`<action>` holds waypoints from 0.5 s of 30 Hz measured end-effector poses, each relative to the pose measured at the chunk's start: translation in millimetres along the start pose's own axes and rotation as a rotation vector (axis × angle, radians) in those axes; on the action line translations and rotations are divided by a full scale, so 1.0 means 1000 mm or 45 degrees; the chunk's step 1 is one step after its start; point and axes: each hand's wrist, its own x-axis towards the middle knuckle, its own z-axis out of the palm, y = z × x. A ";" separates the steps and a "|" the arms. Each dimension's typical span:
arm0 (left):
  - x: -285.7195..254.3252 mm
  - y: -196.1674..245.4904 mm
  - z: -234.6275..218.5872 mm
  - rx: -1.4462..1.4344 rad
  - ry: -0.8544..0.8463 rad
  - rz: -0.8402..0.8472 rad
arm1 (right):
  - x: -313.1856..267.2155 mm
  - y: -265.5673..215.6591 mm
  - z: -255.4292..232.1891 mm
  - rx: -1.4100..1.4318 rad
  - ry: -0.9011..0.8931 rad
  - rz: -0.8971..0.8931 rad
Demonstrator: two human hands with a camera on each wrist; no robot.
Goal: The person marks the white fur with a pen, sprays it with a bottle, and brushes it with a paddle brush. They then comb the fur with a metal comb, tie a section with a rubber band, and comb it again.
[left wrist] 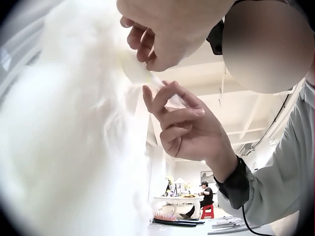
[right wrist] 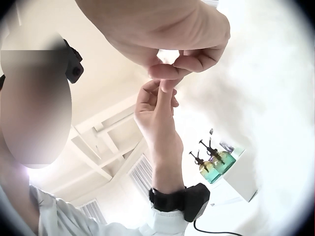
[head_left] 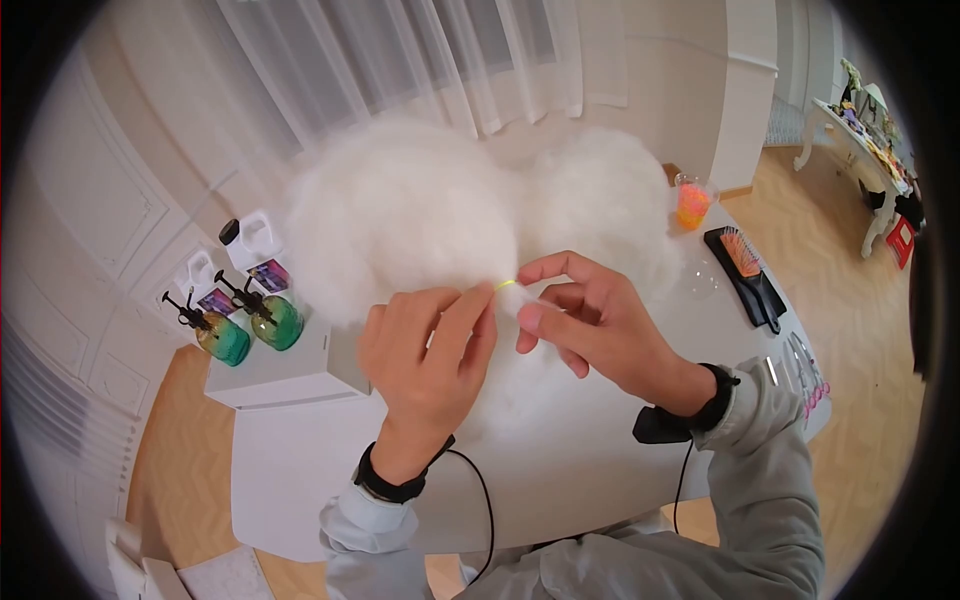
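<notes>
A large fluffy white fibre mass (head_left: 420, 215) stands in front of the person, with a second rounded lobe to the right. At its near edge the left hand (head_left: 425, 345) pinches a thin white tuft between thumb and fingers. A small yellow-green band (head_left: 507, 284) lies across the tuft, between the fingertips of both hands. The right hand (head_left: 605, 325) has its index finger at the band and its thumb against the tuft. In the left wrist view, the right hand (left wrist: 189, 120) holds a wispy white strand. In the right wrist view, the left hand's (right wrist: 160, 120) fingertips meet the right hand's (right wrist: 167, 32).
Two green-amber spray bottles (head_left: 277, 322) and white jugs (head_left: 250, 240) stand on a white box (head_left: 285, 380) at left. At right lie a brush (head_left: 745, 270), metal tools (head_left: 802, 365) and a cup of orange-pink bits (head_left: 693, 205). Black cables hang near both wrists.
</notes>
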 end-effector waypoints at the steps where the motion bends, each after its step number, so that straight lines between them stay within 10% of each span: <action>1: -0.001 0.000 0.001 -0.028 -0.016 -0.007 | 0.001 0.000 0.000 -0.040 -0.017 0.018; 15: -0.014 -0.004 -0.003 -0.084 -0.038 -0.021 | 0.009 -0.018 -0.011 -0.169 -0.087 0.061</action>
